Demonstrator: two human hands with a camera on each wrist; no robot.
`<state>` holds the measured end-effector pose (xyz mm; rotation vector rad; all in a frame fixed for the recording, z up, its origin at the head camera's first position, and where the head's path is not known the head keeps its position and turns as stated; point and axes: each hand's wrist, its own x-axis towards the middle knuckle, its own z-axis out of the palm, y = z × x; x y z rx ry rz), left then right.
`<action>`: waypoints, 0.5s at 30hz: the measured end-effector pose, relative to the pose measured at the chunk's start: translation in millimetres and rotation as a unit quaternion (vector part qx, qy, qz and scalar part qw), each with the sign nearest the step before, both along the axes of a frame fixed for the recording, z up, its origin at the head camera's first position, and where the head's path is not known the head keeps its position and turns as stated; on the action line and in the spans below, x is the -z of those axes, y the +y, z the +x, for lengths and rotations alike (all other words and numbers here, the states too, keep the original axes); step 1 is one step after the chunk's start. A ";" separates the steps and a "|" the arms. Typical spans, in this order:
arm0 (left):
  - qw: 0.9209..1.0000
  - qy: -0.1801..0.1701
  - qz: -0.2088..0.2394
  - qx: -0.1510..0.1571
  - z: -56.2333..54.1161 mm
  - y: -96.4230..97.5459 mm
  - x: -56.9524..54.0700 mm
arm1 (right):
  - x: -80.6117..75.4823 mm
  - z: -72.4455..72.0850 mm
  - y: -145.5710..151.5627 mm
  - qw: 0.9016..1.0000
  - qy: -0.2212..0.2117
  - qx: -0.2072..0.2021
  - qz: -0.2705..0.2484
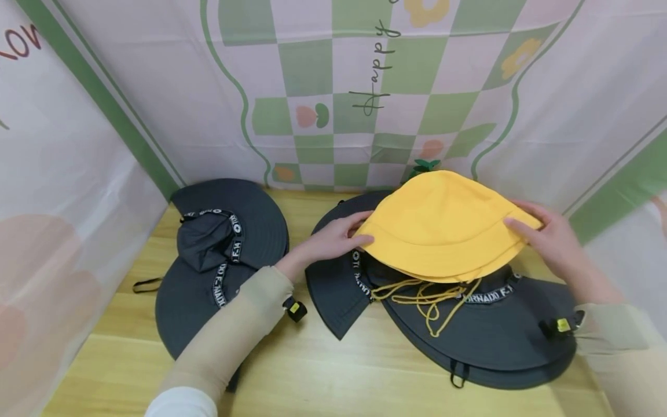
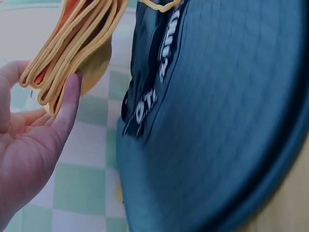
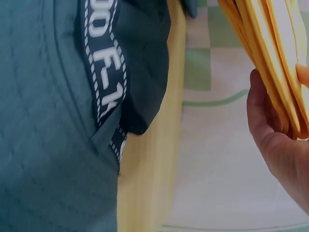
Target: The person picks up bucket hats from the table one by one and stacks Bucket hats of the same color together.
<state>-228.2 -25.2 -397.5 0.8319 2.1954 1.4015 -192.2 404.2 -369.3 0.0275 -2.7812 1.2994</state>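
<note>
Several yellow bucket hats (image 1: 443,214), stacked and folded flat, are held up between both hands, their layered brims showing in the wrist views. My left hand (image 1: 336,236) pinches the stack at its left end, thumb in front. At the opposite end my right hand (image 1: 554,234) grips the brims, with the thumb on the front face. Yellow cords (image 1: 427,301) dangle from the hats. Directly below and behind them lie dark grey wide-brimmed hats (image 1: 495,341) with lettered bands, partly hidden by the yellow stack.
More dark grey hats (image 1: 260,214) lie to the left on the wooden table (image 1: 323,376), some overlapped by the left forearm. A printed cloth (image 1: 354,69) with green checks rises behind the table, and white cloth panels stand at both sides.
</note>
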 end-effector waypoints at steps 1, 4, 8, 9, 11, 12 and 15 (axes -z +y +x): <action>1.000 0.003 -0.004 0.001 1.1 3.7 0.5 | -0.1 0.3 2.0 1.000 -0.006 0.006 -0.001; 1.000 0.017 -0.022 -0.001 3.8 13.9 3.3 | 0.6 0.7 8.2 1.000 -0.016 0.020 0.013; 0.998 0.044 -0.048 -0.011 6.6 26.3 6.0 | 4.0 -1.3 15.3 0.997 -0.017 0.041 0.055; 0.997 0.050 -0.053 -0.014 7.4 29.4 6.0 | 4.9 -2.0 17.1 0.997 -0.016 0.045 0.061; 0.996 0.059 -0.059 -0.016 8.8 35.2 6.1 | 6.3 -3.6 20.6 0.996 -0.019 0.055 0.067; 0.996 0.061 -0.059 -0.017 9.5 38.2 6.0 | 6.8 -4.4 22.3 0.996 -0.023 0.059 0.068; 0.996 0.063 -0.060 -0.020 10.5 47.4 5.7 | 7.4 -7.1 26.0 0.994 -0.033 0.078 0.070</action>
